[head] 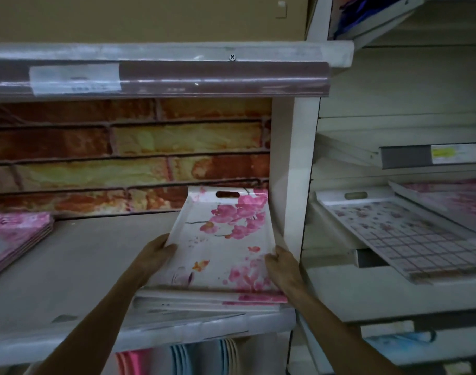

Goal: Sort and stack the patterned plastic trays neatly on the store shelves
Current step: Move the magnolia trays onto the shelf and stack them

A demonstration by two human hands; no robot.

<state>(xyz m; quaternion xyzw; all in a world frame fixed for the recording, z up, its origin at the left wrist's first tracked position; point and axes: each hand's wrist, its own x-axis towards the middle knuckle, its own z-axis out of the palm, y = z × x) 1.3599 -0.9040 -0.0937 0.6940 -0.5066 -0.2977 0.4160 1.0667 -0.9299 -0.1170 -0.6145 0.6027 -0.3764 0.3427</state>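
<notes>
A white tray with pink orchid flowers (223,239) tops a stack of like trays (204,300) at the right end of the grey shelf (77,266), against the white upright. My left hand (154,254) grips the tray's left rim. On the opposite rim, my right hand (281,262) holds the tray. Its far end, with a handle slot, points at the back wall and is tilted slightly up.
A pink tray stack (15,239) lies at the shelf's left end. The brick-pattern back wall (123,155) closes the bay, with a shelf lip (155,74) overhead. More patterned trays (399,234) sit on the right-hand shelves. Coloured items (177,355) hang below.
</notes>
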